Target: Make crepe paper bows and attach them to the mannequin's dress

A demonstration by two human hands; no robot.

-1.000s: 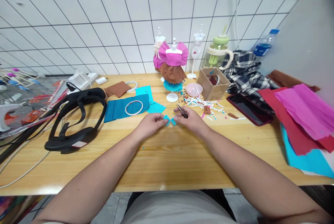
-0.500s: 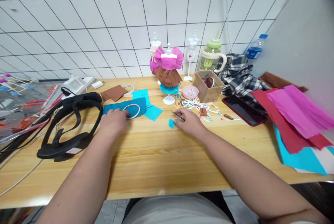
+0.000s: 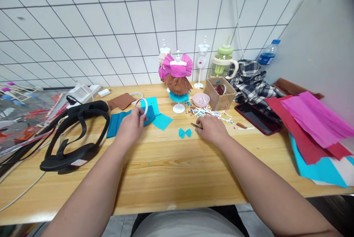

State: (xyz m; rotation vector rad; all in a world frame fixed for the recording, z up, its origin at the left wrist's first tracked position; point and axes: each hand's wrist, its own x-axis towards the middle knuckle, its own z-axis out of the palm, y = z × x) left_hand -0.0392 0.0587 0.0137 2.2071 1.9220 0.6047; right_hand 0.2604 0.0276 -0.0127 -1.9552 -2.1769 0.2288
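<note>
My left hand point(image 3: 132, 123) pinches a thin white roll of tape point(image 3: 146, 106), raised on edge above folded teal crepe paper point(image 3: 114, 123). Flat turquoise paper squares point(image 3: 162, 121) lie to its right. In my right hand point(image 3: 212, 128) is a pair of slim metal tweezers point(image 3: 195, 125), tips pointing left, close to the tabletop. Just left of that hand, a small turquoise paper bow point(image 3: 184, 133) rests on the wood. Behind it stands a mini mannequin point(image 3: 178, 69) dressed in pink, brown and turquoise paper.
Paper scraps point(image 3: 212, 112) surround a pink dish point(image 3: 201, 100) and a cardboard box point(image 3: 219, 95). At right lie a phone point(image 3: 257, 119) and coloured crepe sheets point(image 3: 312, 126). A black headset point(image 3: 74, 137) sits at left. A green-lidded mug point(image 3: 223, 62) stands near the wall.
My left hand has lifted the tape roll off the teal paper. My right hand has moved right with the tweezers, uncovering the whole bow. The view has tilted slightly upward.
</note>
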